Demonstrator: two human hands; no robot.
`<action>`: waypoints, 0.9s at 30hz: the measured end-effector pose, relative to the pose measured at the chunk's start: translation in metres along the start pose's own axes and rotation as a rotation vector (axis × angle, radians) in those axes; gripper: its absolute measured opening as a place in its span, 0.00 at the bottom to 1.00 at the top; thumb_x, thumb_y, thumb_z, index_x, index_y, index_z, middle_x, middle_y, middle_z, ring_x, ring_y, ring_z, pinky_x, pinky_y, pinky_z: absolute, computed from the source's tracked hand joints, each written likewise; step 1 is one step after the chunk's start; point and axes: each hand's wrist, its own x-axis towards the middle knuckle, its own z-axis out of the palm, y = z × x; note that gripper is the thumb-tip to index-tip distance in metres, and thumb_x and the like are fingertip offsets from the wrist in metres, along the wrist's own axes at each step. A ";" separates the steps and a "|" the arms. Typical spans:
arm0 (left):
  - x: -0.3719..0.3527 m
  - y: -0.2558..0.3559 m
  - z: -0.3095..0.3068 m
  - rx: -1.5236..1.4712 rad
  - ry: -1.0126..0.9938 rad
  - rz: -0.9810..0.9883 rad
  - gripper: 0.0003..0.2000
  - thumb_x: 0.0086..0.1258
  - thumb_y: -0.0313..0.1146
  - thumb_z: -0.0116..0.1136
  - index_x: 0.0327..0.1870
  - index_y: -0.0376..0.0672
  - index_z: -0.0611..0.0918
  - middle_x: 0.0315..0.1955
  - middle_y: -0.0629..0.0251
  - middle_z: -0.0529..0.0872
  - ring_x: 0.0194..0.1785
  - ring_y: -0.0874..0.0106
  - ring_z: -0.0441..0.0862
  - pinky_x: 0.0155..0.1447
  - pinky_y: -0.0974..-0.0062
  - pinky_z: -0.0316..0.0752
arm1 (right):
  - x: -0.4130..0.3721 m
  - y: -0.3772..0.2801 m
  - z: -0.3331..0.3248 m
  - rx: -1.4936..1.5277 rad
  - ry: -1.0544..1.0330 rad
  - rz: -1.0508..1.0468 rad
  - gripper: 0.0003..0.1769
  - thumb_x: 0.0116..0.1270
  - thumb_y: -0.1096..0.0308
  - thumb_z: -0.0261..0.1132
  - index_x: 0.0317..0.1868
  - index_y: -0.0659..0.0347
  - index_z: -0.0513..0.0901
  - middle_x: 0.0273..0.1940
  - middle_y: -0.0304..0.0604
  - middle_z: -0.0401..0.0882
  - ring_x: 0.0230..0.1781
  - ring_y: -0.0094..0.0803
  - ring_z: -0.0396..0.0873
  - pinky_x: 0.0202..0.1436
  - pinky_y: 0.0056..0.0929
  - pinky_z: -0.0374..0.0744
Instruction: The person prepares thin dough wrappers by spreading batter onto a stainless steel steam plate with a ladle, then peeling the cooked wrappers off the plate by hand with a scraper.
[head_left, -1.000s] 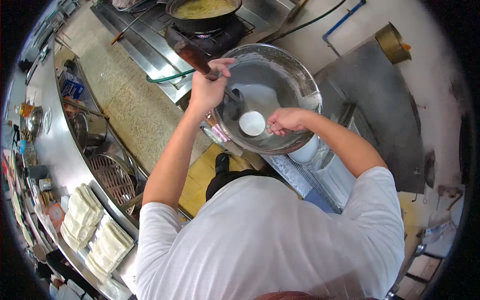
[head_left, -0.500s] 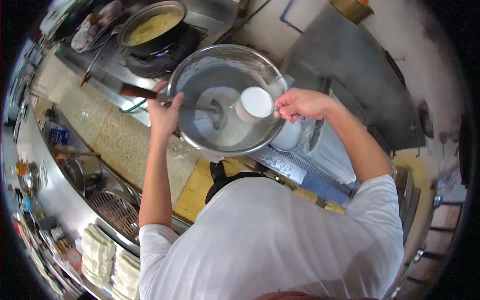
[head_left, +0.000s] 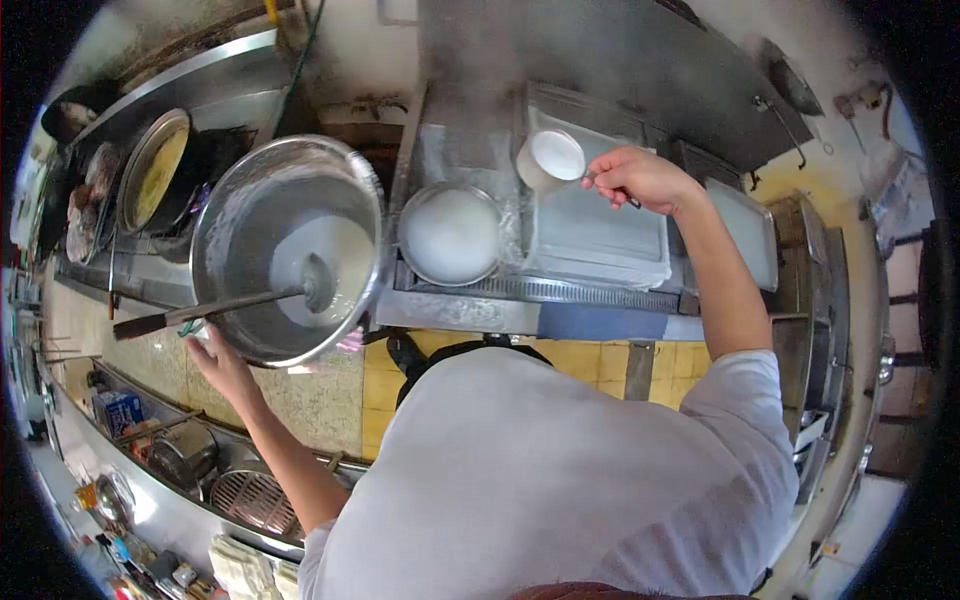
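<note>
A: Starting nearest, how are we finding the left hand (head_left: 225,372)?

B: We are seeing its fingers spreading loosely, holding nothing, beside the near rim of a large, round, silver metal bowl (head_left: 240,220). We are not managing to tell whether they are touching it.

A: And the long-handled ladle with a brown wooden grip (head_left: 240,301)?

B: It is lying across the bowl's rim, its head resting by the pale, milky liquid (head_left: 345,250). Half a second ago its shaft was passing between thumb and fingers; now we are seeing it out of their grasp.

A: What are we meeting farther out?

B: A round, metal-rimmed vessel with a white top (head_left: 450,235), then a flat stack of rectangular, whitish trays (head_left: 605,240).

A: And the right hand (head_left: 640,180)?

B: Its fingers are curling firmly around the handle of a small, round, silver-grey metal cup (head_left: 536,165), which is carrying white liquid (head_left: 558,155) above the trays' far left part.

A: So what are we noticing as new?

B: The cup was hanging over the bowl; now it is hanging over the trays, still loaded. We are judging that the work is shifting there.

A: Anything beyond?

B: Off left, a round metal pan (head_left: 137,168) is holding yellow food.
</note>
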 end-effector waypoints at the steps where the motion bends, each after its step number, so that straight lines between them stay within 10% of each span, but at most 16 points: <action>1: -0.013 0.005 -0.001 0.119 0.012 -0.001 0.37 0.81 0.47 0.56 0.79 0.29 0.58 0.79 0.42 0.59 0.79 0.53 0.62 0.79 0.63 0.62 | 0.000 0.026 -0.018 0.014 0.065 0.038 0.09 0.72 0.72 0.60 0.45 0.68 0.83 0.25 0.31 0.74 0.23 0.19 0.69 0.31 0.22 0.73; 12: -0.186 0.104 0.080 0.178 0.001 0.531 0.27 0.78 0.31 0.60 0.75 0.39 0.66 0.73 0.54 0.71 0.76 0.59 0.67 0.77 0.57 0.62 | 0.048 0.268 -0.108 0.408 0.472 0.137 0.06 0.71 0.72 0.61 0.33 0.63 0.80 0.23 0.36 0.72 0.18 0.26 0.70 0.20 0.30 0.70; 27: -0.258 0.139 0.185 -0.116 -0.566 0.406 0.18 0.72 0.21 0.61 0.63 0.34 0.77 0.57 0.53 0.83 0.63 0.61 0.79 0.70 0.64 0.70 | 0.070 0.323 -0.094 0.425 0.691 0.167 0.08 0.64 0.73 0.63 0.26 0.62 0.80 0.21 0.39 0.76 0.16 0.27 0.70 0.16 0.30 0.62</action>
